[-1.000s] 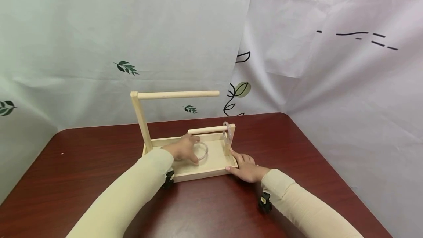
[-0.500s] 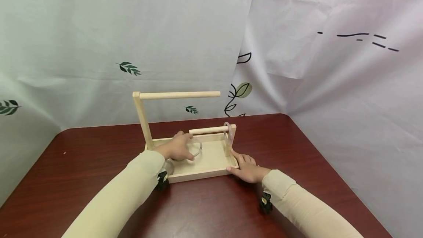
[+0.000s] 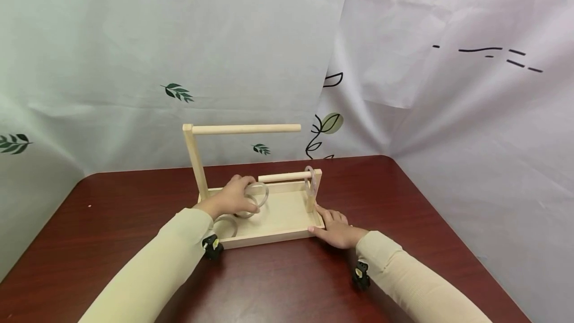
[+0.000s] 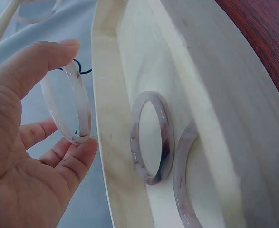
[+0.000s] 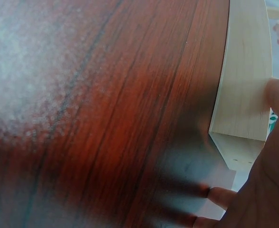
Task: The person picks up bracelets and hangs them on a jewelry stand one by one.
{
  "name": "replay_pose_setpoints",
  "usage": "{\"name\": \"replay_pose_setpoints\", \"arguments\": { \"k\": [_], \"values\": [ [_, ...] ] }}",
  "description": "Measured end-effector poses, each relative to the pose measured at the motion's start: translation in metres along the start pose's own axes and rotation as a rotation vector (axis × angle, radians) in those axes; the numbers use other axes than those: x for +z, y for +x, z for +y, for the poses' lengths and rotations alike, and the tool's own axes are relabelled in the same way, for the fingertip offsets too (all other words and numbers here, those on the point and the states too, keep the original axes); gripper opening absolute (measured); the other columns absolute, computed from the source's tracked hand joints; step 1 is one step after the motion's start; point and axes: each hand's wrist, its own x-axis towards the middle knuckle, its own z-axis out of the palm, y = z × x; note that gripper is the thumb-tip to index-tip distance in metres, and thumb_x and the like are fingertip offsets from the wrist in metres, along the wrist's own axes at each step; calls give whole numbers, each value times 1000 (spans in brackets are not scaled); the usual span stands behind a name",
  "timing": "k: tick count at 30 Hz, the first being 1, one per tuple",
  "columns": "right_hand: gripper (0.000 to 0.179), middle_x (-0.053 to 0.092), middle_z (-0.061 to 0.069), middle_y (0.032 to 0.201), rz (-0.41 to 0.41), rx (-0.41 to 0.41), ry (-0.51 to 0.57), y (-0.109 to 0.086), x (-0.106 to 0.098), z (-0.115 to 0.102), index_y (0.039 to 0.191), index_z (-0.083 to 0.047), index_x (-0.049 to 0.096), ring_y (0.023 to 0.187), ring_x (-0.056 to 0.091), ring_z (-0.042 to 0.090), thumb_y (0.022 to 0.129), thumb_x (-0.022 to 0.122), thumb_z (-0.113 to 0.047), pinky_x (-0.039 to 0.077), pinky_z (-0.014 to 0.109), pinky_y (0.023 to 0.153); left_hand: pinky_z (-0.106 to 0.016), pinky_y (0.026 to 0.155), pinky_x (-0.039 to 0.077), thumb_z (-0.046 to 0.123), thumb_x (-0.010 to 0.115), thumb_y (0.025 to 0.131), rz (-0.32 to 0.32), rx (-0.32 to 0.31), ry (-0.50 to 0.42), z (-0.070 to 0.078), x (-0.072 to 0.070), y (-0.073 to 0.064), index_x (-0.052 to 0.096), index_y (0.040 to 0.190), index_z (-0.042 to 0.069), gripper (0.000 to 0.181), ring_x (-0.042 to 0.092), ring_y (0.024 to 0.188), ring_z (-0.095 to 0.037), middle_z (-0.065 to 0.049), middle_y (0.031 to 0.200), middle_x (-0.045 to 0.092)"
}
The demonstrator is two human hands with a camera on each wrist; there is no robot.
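Note:
My left hand [image 3: 229, 198] pinches a pale, translucent bangle [image 4: 84, 109] between thumb and fingertips, raised over the left part of a shallow wooden tray [image 3: 273, 237]. Below it, a mauve bangle [image 4: 135, 142] with a dark patch lies in the tray. Another bangle [image 4: 179, 185] is beside that one, partly hidden by the tray wall. At the tray's right end, a bangle hangs on the short lower rod [image 3: 282, 177], near its post. My right hand [image 3: 337, 231] rests against the front right corner, thumb on the front wall and fingers along the right side.
A tall post [image 3: 195, 163] rises from the tray's left end and carries a long upper rod [image 3: 246, 129] above the tray. The tray stands on a dark red wooden table [image 3: 287, 278]. Printed white cloth [image 3: 251, 54] hangs behind.
My left hand has moved left and slightly up with the bangle, away from the lower rod's free end. Bangles beneath it have come into view. The right hand stays at the corner.

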Motion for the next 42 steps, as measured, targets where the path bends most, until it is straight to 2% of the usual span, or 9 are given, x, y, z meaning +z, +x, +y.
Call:
{"name": "replay_pose_setpoints", "arguments": {
  "k": [5,11,14,22,26,28,35,38,42],
  "values": [
    [83,23,24,152,11,-4,4,3,2,4,156,-16,15,140,15,47,94,45,-62,22,65,106,-42,85,45,19,83,69,24,11,-12,-4,-5,-4,45,135,-5,80,47,95,-27,-23,115,46],
    [84,23,24,152,19,-12,0,5,4,7,156,-16,15,140,14,47,93,46,-62,22,64,106,-42,81,44,23,82,74,44,-18,-51,-10,-12,-9,41,140,-3,82,47,94,-27,-23,117,44],
    [83,23,24,152,20,-13,1,6,5,8,156,-16,16,140,15,47,93,46,-62,21,64,107,-43,81,43,25,81,76,63,-14,-69,-11,-14,-12,41,139,-2,80,46,95,-28,-23,117,44],
    [85,21,26,152,13,7,7,2,3,2,156,-19,14,139,14,48,92,44,-66,20,69,103,-47,88,44,24,81,77,135,-31,-124,-11,-18,-21,42,138,0,76,47,111,-35,-25,123,43],
    [84,21,27,152,18,0,3,-1,2,-1,156,-18,14,139,15,49,93,44,-64,21,65,106,-48,91,43,24,81,77,164,-38,-158,-10,-20,-24,42,138,1,76,45,116,-37,-25,125,42],
    [83,22,27,152,18,0,1,-2,0,-2,156,-17,14,139,15,48,94,45,-62,21,63,107,-48,92,43,23,81,78,173,-41,-190,-10,-21,-26,43,137,1,74,45,116,-37,-24,125,42],
    [81,25,26,150,35,-30,-25,-5,-2,-5,155,-12,16,138,18,49,96,45,-59,22,63,107,-41,89,44,16,79,78,197,14,-362,-9,-20,-27,48,130,-1,64,51,111,-35,-17,115,54],
    [82,27,25,150,36,-53,-58,-5,-1,-4,156,-12,12,139,18,47,96,40,-61,20,60,109,-39,88,43,15,79,79,197,3,-417,-7,-18,-27,48,132,-1,63,51,111,-34,-15,112,53],
    [81,31,26,147,55,-90,-58,-5,0,-3,155,-10,14,138,20,49,97,40,-60,20,62,108,-41,92,42,15,77,81,193,-14,-471,-2,-16,-28,44,137,0,67,49,114,-33,-17,118,49]
  ]
}}
